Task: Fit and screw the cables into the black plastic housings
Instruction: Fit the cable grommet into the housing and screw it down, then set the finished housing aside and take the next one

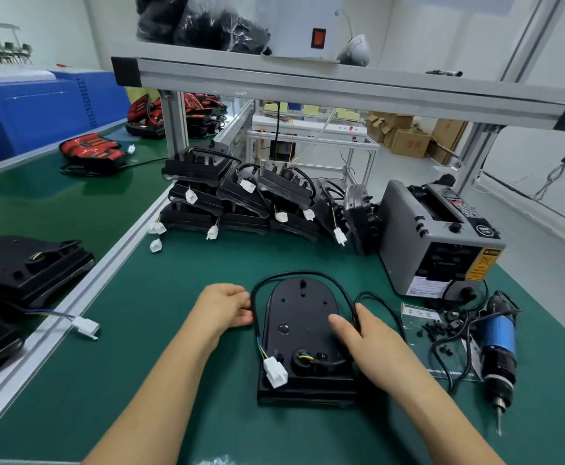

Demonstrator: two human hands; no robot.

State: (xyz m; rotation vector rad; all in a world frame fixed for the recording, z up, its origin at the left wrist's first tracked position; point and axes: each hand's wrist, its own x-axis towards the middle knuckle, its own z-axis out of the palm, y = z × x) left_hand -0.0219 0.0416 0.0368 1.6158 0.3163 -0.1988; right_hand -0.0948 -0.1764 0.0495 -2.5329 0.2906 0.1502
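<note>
**Op:** Status?

**Eng:** Big to small. You're on the green mat (173,330). The grey tape dispenser (425,236) is at your right rear and the stack of housings (240,196) is behind centre, both out of your work zone. Your housing (301,323) lies flat between your hands, back side up, so the routing side faces you.

**Op:** Driver?

**Eng:** The electric screwdriver (497,347) lies on the mat to the right of the housing, and you're not holding it. I read this as the fitting step, with screwing not yet begun.

**Op:** Hands?

**Eng:** Your right hand (364,344) has its thumb flat on the housing, probably to pin it, and its fingers grip the cable (307,274) at the right edge. Your left hand (224,308) has curled fingers with the tips on the cable at the left edge. I can't tell if that's a pinch or just contact.

The cable loops round the rounded top, outside the housing, and doesn't look seated. The white connector (275,372) rests on the housing's lower left. The screws (438,328) are loose beside the driver, handy for your right hand.
</note>
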